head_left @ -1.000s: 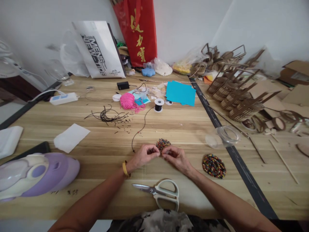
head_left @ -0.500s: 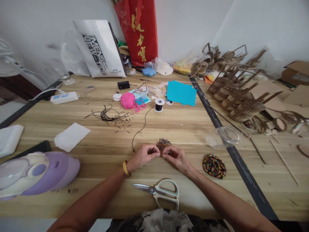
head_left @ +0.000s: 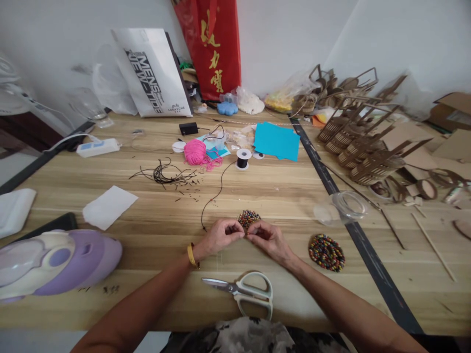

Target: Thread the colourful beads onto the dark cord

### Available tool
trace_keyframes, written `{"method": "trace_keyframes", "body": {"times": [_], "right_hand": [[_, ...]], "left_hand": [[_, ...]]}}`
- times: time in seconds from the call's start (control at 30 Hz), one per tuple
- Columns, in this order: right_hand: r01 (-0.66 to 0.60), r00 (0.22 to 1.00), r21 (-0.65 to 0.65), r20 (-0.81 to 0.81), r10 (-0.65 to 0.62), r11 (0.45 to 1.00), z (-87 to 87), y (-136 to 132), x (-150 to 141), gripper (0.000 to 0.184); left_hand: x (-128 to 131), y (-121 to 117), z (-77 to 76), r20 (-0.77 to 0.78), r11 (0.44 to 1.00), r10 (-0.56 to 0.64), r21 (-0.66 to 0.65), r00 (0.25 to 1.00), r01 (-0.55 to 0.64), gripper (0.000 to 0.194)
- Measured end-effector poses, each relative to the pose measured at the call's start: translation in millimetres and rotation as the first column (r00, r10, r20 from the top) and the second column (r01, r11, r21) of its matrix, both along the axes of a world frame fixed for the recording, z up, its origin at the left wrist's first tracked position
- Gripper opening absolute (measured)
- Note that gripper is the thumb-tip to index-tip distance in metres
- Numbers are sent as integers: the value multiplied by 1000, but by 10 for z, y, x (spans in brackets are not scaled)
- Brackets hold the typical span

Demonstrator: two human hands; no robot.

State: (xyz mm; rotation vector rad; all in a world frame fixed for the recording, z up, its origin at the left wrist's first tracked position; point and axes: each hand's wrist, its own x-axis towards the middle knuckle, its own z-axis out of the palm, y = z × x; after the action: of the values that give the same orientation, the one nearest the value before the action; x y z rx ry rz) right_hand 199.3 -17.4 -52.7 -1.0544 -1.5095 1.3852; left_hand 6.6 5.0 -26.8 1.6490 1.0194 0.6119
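My left hand [head_left: 222, 236] is closed in a pinch, thumb against fingertips; what it holds is too fine to make out. Faint pale lines, perhaps clear thread, show on the table below it. Facing it, almost tip to tip, my right hand [head_left: 270, 240] pinches a tiny orange-red bead [head_left: 249, 234]. Just beyond both hands lies a small pile of multicoloured beads [head_left: 249, 217], partly covered by the fingers. A larger coil of strung beads [head_left: 327, 252] rests right of my right hand. White-handled scissors [head_left: 253, 292] lie in front of me, blades pointing left.
A spool of black cord [head_left: 242, 159] stands beyond the beads, its loose end trailing toward my left hand. Farther back are pink yarn [head_left: 195, 152], black cord scraps [head_left: 162, 172] and blue sheets [head_left: 276, 141]. A purple-white appliance [head_left: 73, 262] sits left; small brown baskets [head_left: 375, 164] stand right.
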Motion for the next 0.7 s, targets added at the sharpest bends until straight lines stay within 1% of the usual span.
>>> {"method": "trace_keyframes", "body": {"times": [0.23,0.53,0.7], "right_hand": [[-14,1000,-5,20,14,1000,5,-5,14,21],[-18,1000,9,20,18,1000,5,-7,2,23],[-44,998,26,37,44,999,-6,-6,11,20]], "left_hand": [[-1,-1,-35,10,1000,-5,-4,1000,5,13],[-4,-1,-24,15,1000,-4,-3,1000,4,15],[10,1,-33,10,1000,-3,0,1000,3,14]]}}
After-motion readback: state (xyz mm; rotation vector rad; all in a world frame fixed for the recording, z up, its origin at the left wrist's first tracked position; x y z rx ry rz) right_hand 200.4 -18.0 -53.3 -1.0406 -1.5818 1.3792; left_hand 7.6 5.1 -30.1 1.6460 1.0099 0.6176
